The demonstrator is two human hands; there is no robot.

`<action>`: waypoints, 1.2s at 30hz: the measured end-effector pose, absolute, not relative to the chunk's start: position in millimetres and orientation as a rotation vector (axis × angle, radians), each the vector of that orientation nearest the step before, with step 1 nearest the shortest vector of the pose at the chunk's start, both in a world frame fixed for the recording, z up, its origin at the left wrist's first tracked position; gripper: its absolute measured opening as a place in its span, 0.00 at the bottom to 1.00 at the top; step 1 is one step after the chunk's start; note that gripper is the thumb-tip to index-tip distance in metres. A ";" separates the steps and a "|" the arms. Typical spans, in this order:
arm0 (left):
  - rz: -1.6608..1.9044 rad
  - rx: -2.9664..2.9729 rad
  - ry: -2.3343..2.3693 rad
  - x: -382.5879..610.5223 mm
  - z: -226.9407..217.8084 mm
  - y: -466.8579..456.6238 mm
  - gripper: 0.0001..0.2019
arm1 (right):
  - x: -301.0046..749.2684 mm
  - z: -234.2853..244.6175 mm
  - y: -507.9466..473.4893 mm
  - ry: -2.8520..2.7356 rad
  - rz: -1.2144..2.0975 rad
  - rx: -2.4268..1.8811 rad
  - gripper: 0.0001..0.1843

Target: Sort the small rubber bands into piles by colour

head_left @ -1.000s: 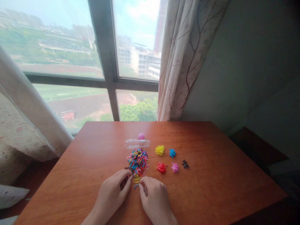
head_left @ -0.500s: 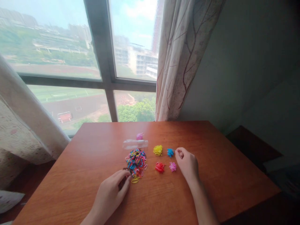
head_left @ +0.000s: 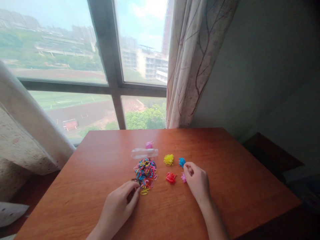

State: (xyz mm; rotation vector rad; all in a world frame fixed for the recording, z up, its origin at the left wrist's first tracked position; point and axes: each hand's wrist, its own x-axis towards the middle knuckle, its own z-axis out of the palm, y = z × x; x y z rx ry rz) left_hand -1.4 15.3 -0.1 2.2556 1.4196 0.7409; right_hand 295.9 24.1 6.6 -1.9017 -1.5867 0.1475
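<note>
A heap of mixed coloured rubber bands [head_left: 145, 170] lies mid-table. To its right sit small sorted piles: yellow [head_left: 169, 159], blue [head_left: 181, 161], red [head_left: 171, 177], and pink [head_left: 183, 178], which my right hand half covers. My right hand [head_left: 197, 181] is curled in a pinch, fingertips just beside the blue pile; what it pinches is hidden. My left hand [head_left: 118, 206] rests at the heap's near edge with fingers curved together, near a loose yellow band [head_left: 144, 192]. A dark pile seen earlier is hidden behind my right hand.
A clear plastic container [head_left: 144, 153] lies on its side behind the heap, with a pink cap [head_left: 149, 144] beyond it. The wooden table [head_left: 237, 173] stands against a window [head_left: 75, 66] flanked by curtains [head_left: 192, 63]. A dark low piece of furniture is at right.
My right hand left the heap's near edge, swung right to the sorted piles, then drew slightly back and left beside the blue pile. My left hand stayed put.
</note>
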 end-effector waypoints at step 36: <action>0.601 2.478 1.407 57.1 47.2 59.2 0.09 | 194.8 -14.0 -37.6 -1.851 0.378 -1.520 0.09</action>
